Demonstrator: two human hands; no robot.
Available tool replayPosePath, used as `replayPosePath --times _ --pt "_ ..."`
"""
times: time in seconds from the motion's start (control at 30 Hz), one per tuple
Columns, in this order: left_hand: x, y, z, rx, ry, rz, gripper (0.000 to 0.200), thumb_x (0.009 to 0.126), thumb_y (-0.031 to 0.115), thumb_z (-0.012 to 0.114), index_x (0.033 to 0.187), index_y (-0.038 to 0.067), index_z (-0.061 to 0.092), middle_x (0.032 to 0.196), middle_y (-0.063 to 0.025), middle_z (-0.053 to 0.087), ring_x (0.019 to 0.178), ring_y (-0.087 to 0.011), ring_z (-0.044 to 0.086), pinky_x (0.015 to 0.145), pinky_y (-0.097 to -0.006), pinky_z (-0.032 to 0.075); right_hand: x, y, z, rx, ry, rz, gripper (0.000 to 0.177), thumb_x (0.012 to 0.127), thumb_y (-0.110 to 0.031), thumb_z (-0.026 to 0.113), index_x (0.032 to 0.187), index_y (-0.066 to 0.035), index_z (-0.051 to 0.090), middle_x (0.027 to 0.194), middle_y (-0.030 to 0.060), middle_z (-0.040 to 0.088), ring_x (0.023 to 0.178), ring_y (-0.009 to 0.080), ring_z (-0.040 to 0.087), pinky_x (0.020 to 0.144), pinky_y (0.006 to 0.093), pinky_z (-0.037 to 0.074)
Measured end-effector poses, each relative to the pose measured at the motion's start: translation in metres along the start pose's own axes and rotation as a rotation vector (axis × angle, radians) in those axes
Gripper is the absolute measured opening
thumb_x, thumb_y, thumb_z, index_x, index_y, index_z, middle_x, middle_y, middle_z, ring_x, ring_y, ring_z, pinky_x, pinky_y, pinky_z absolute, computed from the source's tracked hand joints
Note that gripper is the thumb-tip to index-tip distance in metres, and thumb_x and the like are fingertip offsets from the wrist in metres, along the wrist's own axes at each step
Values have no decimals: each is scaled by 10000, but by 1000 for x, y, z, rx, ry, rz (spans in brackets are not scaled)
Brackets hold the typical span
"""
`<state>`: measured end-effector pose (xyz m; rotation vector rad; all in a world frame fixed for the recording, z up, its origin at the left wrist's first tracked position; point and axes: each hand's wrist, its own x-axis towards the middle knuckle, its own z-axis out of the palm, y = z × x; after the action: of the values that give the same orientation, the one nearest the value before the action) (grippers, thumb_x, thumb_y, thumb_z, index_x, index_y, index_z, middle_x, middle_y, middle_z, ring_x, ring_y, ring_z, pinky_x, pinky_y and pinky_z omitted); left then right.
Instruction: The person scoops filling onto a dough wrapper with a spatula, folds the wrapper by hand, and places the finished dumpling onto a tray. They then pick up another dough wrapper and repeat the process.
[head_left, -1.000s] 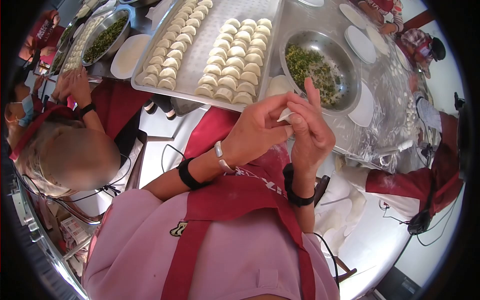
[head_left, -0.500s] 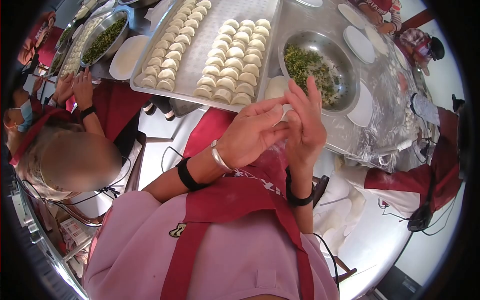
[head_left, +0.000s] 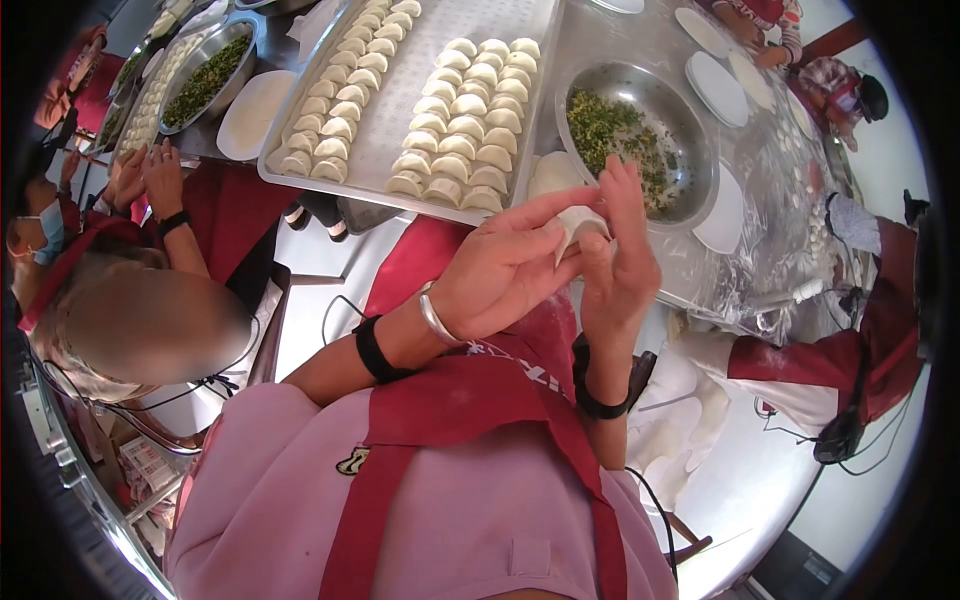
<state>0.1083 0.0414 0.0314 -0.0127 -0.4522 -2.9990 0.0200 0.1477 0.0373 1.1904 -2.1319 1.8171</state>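
A folded white dumpling (head_left: pixel 580 228) sits between my two hands, in front of the metal bowl. My left hand (head_left: pixel 508 262), with a silver bracelet, holds it from the left between thumb and fingers. From the right, my right hand (head_left: pixel 622 262) presses it with the thumb, fingers pointing up. Just beyond is the steel bowl (head_left: pixel 693 150) with chopped green and yellow filling (head_left: pixel 610 130). Left of the bowl, a metal tray (head_left: pixel 405 110) carries rows of folded dumplings (head_left: pixel 467 125).
White discs (head_left: pixel 718 88) lie on the floury metal table (head_left: pixel 765 200). A pale round piece (head_left: pixel 552 175) is beside the bowl. Another bowl of filling (head_left: pixel 210 80) stands at the left near a co-worker's hands (head_left: pixel 150 178). More people are at the right.
The dumpling between my hands shows more clearly. My right hand has shifted slightly right, and my left fingers have moved a little to the right.
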Motion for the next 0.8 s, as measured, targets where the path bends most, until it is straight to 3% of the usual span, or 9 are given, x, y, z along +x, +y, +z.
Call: replayPosePath --times 0.2,0.4,0.6,0.7,0.8 --pt "-2 -1 4 18 -41 19 503 1006 43 429 1477 -52 282 1431 -156 434 1320 -218 452 1160 -384 337 -8 -1 -4 275 150 70 273 779 63 726 1048 21 700 1181 173 672 1265 363 536 1022 432 452" --pt "-2 -5 9 12 -82 15 503 1010 66 438 1469 -67 281 1437 -177 416 1353 -240 417 1188 -399 297 -9 1 -5 185 172 0 143 810 17 718 952 16 706 1009 139 723 1177 337 593 1075 498 399" --pt "-4 -6 13 19 -35 -12 504 1012 92 450 1463 -69 292 1432 -182 420 1350 -239 419 1193 -401 288 -8 9 -8 185 157 -117 105 832 2 696 936 16 702 989 133 726 1145 313 608 1086 537 381" --pt "-3 -3 14 29 -26 -28 525 1013 136 472 1461 -73 296 1424 -171 429 1334 -227 434 1187 -401 294 -7 9 -15 144 65 -75 129 828 -16 704 953 16 701 1002 140 725 1178 321 595 1084 531 383" --pt "-5 1 15 20 -27 -48 552 1011 187 495 1455 -78 303 1415 -158 438 1314 -215 450 1176 -401 305 -5 -9 -12 310 116 147 140 805 -18 725 940 13 706 997 139 729 1200 338 587 1083 530 382"
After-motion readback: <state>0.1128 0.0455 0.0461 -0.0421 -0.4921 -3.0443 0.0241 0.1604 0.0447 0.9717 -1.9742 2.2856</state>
